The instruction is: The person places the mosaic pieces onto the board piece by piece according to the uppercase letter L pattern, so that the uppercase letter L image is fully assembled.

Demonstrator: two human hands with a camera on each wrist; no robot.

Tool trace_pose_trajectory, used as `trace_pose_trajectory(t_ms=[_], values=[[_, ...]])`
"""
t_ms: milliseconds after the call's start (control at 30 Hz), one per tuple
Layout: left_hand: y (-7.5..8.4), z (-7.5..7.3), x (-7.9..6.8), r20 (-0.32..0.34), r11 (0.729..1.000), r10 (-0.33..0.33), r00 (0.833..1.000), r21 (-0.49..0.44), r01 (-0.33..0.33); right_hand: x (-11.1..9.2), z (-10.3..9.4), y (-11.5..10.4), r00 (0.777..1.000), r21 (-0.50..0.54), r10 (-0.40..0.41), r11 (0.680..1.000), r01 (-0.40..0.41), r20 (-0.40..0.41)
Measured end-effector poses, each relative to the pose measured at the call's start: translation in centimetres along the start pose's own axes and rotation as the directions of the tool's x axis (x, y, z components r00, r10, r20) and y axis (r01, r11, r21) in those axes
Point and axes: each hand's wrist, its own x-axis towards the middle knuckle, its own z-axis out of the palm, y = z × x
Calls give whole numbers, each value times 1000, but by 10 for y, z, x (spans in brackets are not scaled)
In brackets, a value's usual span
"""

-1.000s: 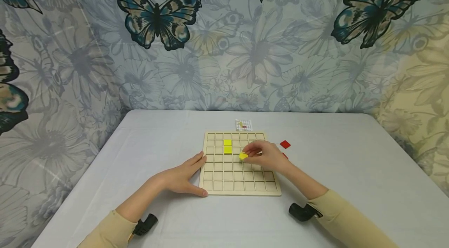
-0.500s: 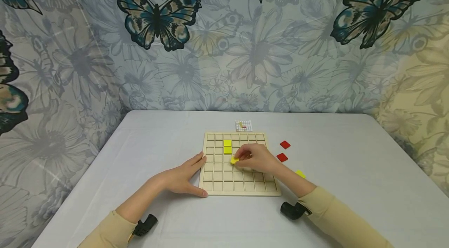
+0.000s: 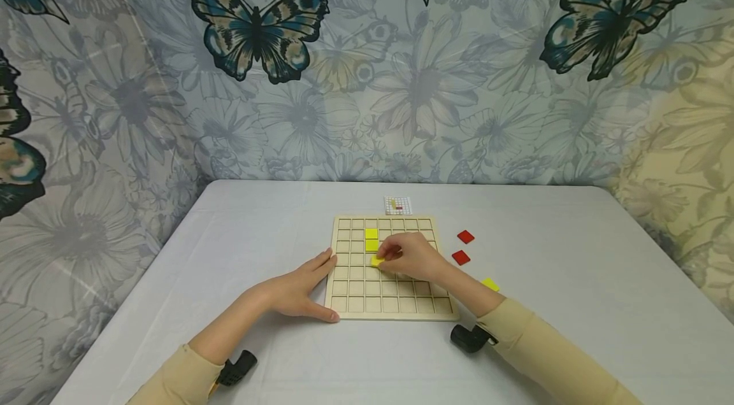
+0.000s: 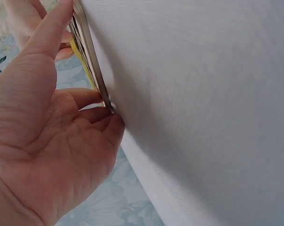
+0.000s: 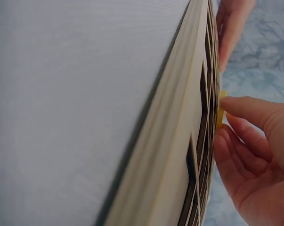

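Observation:
A pale wooden grid board [image 3: 352, 306] lies on the white table. My left hand [image 3: 295, 290] rests at its left edge, thumb near the front corner and fingers extended along the side; the left wrist view shows those fingertips [image 4: 114, 123] right at the board's rim. Over the third column, my right hand [image 3: 415, 256] pinches a square yellow tile [image 3: 375, 261] between thumb and fingers, just below two yellow tiles [image 3: 371, 239] set one above the other in the grid. From the right wrist, this pinched tile [image 5: 221, 113] appears edge-on, close over the board's cells.
Two red tiles [image 3: 466, 237] lie on the table to the right of the board. Another yellow tile [image 3: 490, 284] is partly hidden behind the right forearm. Beyond the board's far edge lies a small card [image 3: 398, 205] printed with a coloured grid.
My right hand has carried the yellow tile leftward and slightly down to the third column, uncovering the lower red tile and the yellow tile at right. The left hand has stayed put.

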Motion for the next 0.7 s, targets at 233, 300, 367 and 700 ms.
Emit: trace_pose_trajectory(t_ms=[233, 300, 367, 700], values=[[-1, 0, 0, 0, 1000, -3, 1000, -4, 3, 3, 3, -1, 999, -30, -41, 999, 41, -13], [-1, 0, 1, 1, 1000, -3, 1000, -6, 3, 4, 4, -1, 998, -38, -56, 998, 55, -22], [-1, 0, 0, 2, 1000, -4, 1000, -7, 4, 5, 5, -2, 997, -48, -66, 997, 64, -30], [-1, 0, 0, 5, 1000, 6, 1000, -3, -6, 6, 6, -4, 997, -45, -64, 997, 62, -40]])
